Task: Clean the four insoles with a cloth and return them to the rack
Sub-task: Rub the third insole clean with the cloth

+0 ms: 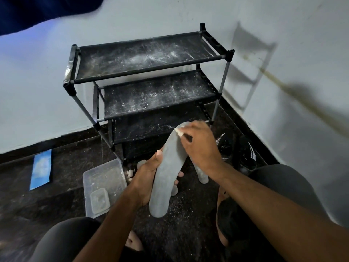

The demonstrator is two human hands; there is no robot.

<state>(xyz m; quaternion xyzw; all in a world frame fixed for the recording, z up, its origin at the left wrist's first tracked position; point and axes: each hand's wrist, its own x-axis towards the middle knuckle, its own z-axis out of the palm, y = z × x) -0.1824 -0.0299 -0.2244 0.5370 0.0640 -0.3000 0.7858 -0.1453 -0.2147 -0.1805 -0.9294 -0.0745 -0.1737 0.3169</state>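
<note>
- The insole (166, 171) is held in the air above the floor (66, 178), in front of the rack (149, 80), long axis running from near the knees up toward the rack's bottom shelf.
- The left hand (146, 178) grips it around the middle, thumb on top and fingers (180, 174) curled under.
- The right hand (198, 146) pinches a small pale cloth (178, 131) against the toe end.
- Risk: the insole bows under pressure; pressed hard at the unsupported toe, it may fold or twist out of the one-handed grip and drop onto the gritty floor.
- The cloth shows only as a scrap, so it may slip from the pinch or miss patches.
- Another insole (202, 175) lies on the floor just beneath the right wrist, by the shoes (236, 148); loosened dust could fall on it.
- The rack's shelves are speckled white, so a clean insole laid there would likely pick dirt up again.
- A clear tub (103, 184) sits on the floor left of the hands, near enough to knock.
</note>
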